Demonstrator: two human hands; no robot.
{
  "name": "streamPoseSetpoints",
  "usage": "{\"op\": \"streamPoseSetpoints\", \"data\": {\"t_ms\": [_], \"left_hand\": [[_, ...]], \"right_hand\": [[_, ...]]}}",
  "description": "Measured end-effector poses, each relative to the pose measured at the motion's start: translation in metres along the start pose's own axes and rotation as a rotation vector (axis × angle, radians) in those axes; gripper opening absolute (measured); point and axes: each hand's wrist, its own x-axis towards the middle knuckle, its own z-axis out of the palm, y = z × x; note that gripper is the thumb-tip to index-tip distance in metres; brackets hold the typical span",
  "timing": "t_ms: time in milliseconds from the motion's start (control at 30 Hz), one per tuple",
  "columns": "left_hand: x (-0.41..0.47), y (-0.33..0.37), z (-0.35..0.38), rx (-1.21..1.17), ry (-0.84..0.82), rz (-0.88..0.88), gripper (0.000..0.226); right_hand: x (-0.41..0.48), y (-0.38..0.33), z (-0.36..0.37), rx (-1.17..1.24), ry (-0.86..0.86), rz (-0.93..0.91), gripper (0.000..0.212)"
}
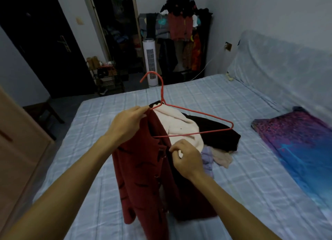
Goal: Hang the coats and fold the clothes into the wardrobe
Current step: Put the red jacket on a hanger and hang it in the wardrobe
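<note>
Both pinch coat | left hand: shoulder; right hand: edge | hanger end hidden

Dim, bluish, soft and grainy indoor light, dark doorways, wide-angle bending at the edges.

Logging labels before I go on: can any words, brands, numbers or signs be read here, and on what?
No text can be read.
Coat: dark marks are a pattern, not letters.
Fan: no label shows.
Door handle: a metal shape, not text.
</note>
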Motion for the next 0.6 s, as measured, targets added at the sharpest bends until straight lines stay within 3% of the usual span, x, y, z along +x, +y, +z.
{"op": "streamPoseSetpoints", "data": {"t_ms": [100, 167, 333, 467, 600], "left_hand": [[-0.007, 0.006, -0.006, 0.006, 0.033, 0.059, 0.031], [-0.012, 0.013, -0.011, 0.01, 0.049, 0.1, 0.027], [-0.019, 0.018, -0.019, 0.014, 0.08, 0.113, 0.026], [-0.026, 0.005, -0.025, 0.051, 0.101, 0.089, 0.027], [-0.03, -0.021, -0.029, 0.081, 0.111, 0.036, 0.029]], "right_hand": [[-0.003, 0.029, 0.014, -0.007, -0.137, 0.369, 0.027], [0.002, 0.044, 0.019, -0.017, -0.213, 0.459, 0.039], [0.023, 0.073, 0.038, -0.063, -0.488, 0.373, 0.065], [0.034, 0.074, 0.059, -0.118, -0.71, 0.345, 0.042], [0.03, 0.088, 0.062, -0.226, -0.896, 0.404, 0.047]]}}
